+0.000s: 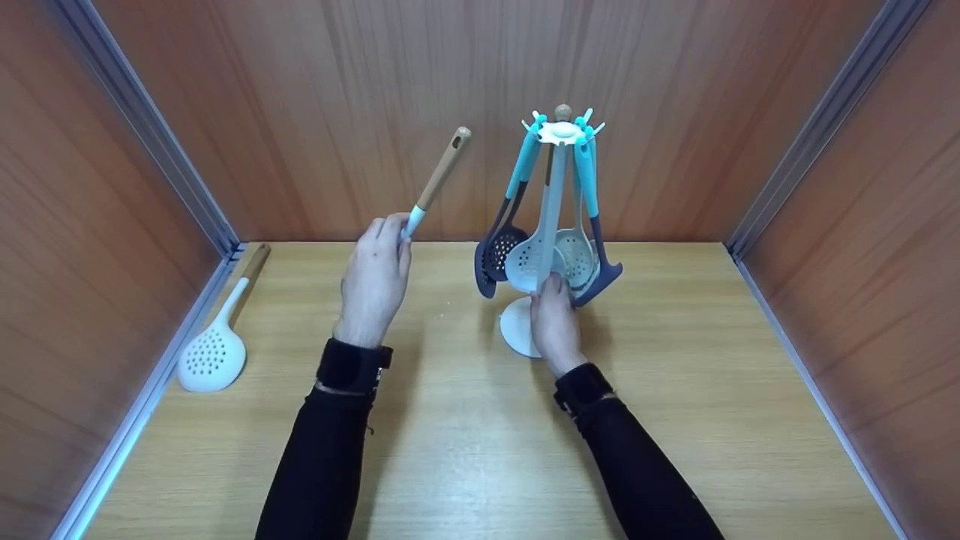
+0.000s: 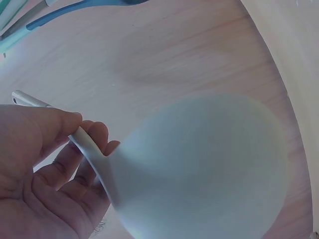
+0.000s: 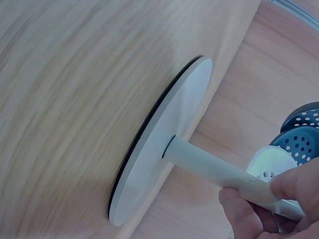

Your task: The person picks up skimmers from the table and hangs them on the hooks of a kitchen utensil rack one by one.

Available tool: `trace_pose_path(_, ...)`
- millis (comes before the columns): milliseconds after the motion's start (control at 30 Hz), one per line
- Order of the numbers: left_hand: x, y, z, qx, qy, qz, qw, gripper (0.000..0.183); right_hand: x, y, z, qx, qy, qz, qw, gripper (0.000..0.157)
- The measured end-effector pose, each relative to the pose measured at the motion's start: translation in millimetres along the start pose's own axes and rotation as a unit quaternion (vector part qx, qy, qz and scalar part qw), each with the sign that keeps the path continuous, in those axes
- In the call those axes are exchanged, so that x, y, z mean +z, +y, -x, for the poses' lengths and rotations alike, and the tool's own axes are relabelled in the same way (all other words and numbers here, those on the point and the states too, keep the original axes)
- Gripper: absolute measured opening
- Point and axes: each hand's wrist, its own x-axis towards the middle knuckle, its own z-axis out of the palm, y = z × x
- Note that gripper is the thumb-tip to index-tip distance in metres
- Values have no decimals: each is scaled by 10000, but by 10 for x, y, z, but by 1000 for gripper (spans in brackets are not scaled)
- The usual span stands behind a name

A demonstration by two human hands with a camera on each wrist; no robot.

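My left hand (image 1: 375,274) pinches the neck of a ladle with a wooden handle (image 1: 444,166), held up above the table. The handle slants up to the right. In the left wrist view the pale, smooth, rounded ladle bowl (image 2: 204,164) fills much of the picture; my hand hides it in the head view. With its thumb and fingers, my right hand (image 1: 556,315) grips the lower post (image 3: 214,167) of a white utensil stand. The stand's round base (image 3: 187,107) rests on the table. Several utensils, some with turquoise handles (image 1: 586,176), hang from its top ring (image 1: 561,133).
A white skimmer (image 1: 212,356) with a wooden handle lies on the table (image 1: 457,450) at the left, close to the side panel. Wood-look panels (image 1: 390,97) rise at the back and both sides. Dark utensil heads (image 1: 504,253) hang around the post.
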Motion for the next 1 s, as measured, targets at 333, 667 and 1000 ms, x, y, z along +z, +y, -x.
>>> trace_pose_path(333, -49, 166, 39, 236, 134, 69, 9996, 34, 5, -3, 1, 0, 72, 22, 10000, 35)
trace_pose_path(667, -100, 306, 82, 204, 53, 9, 9998, 37, 7, 4, -8, 66, -18, 94, 9999, 33)
trace_pose_path(1000, -126, 411, 123, 443, 161, 142, 9988, 37, 25, 6, -3, -79, 225, 125, 9996, 34)
